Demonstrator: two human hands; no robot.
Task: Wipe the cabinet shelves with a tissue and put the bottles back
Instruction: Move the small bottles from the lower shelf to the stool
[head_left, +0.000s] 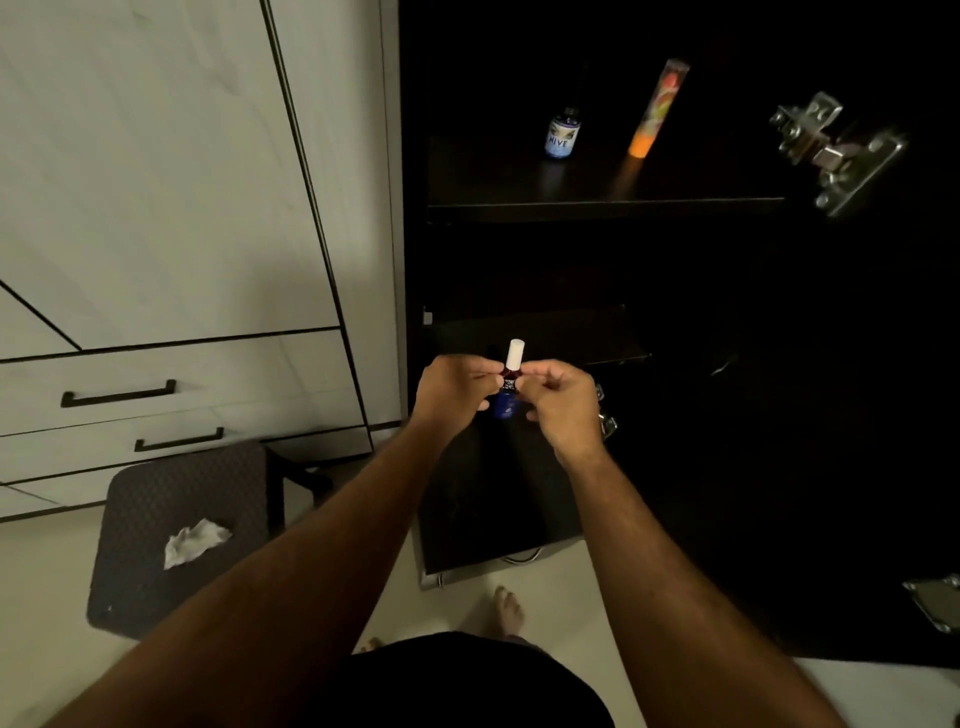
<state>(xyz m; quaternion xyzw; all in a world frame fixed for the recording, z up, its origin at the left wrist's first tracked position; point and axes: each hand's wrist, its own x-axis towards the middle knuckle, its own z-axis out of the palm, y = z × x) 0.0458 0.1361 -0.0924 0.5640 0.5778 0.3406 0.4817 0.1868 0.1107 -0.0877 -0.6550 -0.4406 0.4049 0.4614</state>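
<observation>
A small dark bottle with a white cap is held upright between both hands in front of the dark open cabinet. My left hand pinches it from the left and my right hand pinches it from the right. A blue object shows just below the bottle, between the hands; I cannot tell which hand holds it. On the upper shelf stand a small blue bottle and a tall orange tube-like bottle. A crumpled white tissue lies on a dark stool.
The dark stool stands at lower left before pale drawers with black handles. Metal hinges stick out at the cabinet's right side. A lower shelf sits behind the hands. A bare foot rests on the pale floor.
</observation>
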